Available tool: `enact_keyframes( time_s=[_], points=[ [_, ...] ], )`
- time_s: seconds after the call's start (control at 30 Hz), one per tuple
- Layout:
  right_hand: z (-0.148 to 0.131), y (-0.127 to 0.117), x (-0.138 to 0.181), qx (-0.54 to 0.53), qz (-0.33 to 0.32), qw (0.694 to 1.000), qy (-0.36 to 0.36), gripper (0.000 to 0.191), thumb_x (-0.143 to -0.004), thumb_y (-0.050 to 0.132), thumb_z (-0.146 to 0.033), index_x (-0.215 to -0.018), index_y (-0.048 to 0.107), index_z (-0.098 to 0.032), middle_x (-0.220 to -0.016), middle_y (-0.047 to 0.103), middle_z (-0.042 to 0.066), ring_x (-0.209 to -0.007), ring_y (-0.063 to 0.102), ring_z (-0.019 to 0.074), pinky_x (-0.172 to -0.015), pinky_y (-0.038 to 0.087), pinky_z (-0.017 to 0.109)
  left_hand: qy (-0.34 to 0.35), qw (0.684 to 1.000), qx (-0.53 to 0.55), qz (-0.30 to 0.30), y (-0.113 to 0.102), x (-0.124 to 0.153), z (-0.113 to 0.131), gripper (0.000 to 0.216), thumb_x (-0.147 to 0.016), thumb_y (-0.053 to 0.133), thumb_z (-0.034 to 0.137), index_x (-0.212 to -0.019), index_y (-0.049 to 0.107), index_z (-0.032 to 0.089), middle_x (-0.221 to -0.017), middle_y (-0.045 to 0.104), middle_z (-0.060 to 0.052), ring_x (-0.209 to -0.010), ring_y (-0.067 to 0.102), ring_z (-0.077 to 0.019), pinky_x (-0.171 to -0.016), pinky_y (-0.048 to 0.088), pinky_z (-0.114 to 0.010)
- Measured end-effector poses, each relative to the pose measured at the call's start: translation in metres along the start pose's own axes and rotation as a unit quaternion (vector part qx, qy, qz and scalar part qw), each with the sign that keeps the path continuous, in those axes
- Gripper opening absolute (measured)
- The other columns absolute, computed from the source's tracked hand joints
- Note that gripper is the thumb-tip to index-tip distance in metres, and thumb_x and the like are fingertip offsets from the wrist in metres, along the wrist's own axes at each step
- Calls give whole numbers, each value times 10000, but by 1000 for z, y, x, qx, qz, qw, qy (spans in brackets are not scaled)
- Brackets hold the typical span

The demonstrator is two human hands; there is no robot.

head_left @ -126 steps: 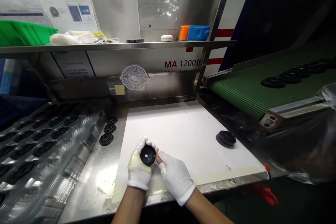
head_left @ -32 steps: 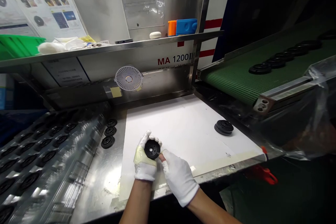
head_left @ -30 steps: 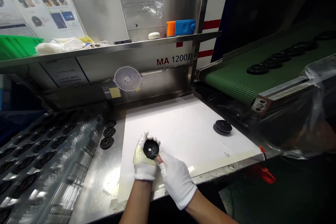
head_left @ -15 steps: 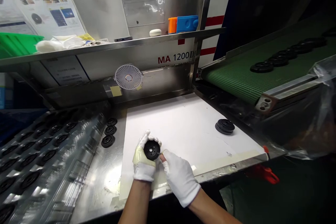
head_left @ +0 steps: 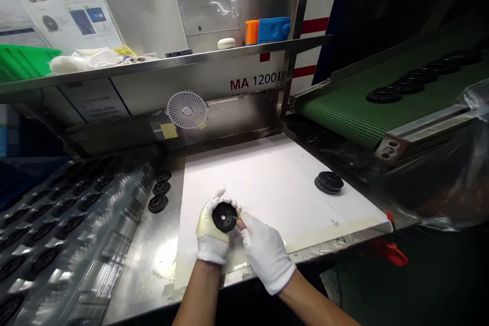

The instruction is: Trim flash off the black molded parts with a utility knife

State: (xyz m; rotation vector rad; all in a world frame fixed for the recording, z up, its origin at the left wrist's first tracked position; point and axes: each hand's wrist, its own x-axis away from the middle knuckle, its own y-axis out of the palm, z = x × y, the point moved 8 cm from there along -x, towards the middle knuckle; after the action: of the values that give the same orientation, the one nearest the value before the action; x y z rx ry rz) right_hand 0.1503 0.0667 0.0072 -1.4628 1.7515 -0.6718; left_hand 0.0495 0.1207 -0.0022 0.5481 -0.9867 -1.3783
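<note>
My left hand (head_left: 211,237), in a white glove, is closed around a small round black rubber part (head_left: 224,216) and holds it face up above the white mat (head_left: 267,188). My right hand (head_left: 265,254), also gloved, is pinched on a thin small tool that I cannot make out, its tip touching the part's rim. Another black round part (head_left: 329,182) lies on the mat to the right, apart from both hands.
Three black parts (head_left: 159,196) lie in a row on the steel bench left of the mat. A clear plastic tray (head_left: 57,219) with several black parts fills the left. A green conveyor (head_left: 355,112) at the right carries several more. A small fan (head_left: 187,109) hangs at the back.
Both hands stay together on the black part with small working motions. The view has shifted slightly. Nothing was set down or picked up.
</note>
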Motion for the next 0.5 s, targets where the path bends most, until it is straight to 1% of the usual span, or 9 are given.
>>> enact_keyframes(
  time_s=[0.13,0.23,0.33,0.5],
  points=[
    [-4,4,5,5,-9,1000,1,221,-931,362,-305,-863,567,-258,-754,671,-15,-673,614,171,-585,269,304,15,999,21,31,0,-3,-2,123,-756,618,170,-876,612,147,-634,553,-5,-622,557,-151,-632,503,-306],
    [-10,6,8,17,-11,1000,-4,289,-954,312,-347,-829,554,-250,-727,662,-12,-653,606,165,-575,252,311,21,998,31,48,-1,-2,-1,47,-789,589,181,-831,597,160,-627,542,2,-605,547,-145,-632,504,-307],
    [-13,7,7,25,-17,999,-13,316,-962,292,-357,-813,546,-244,-727,658,-11,-648,600,160,-573,243,316,39,997,30,58,-1,0,2,46,-811,565,193,-832,601,173,-622,546,6,-599,546,-144,-630,510,-311],
    [-10,5,3,10,-22,1000,-2,281,-954,319,-336,-859,568,-246,-755,673,-8,-669,610,161,-576,254,313,63,996,35,62,-1,0,5,54,-806,576,205,-797,613,167,-625,564,2,-618,566,-141,-673,527,-321]
  ],
)
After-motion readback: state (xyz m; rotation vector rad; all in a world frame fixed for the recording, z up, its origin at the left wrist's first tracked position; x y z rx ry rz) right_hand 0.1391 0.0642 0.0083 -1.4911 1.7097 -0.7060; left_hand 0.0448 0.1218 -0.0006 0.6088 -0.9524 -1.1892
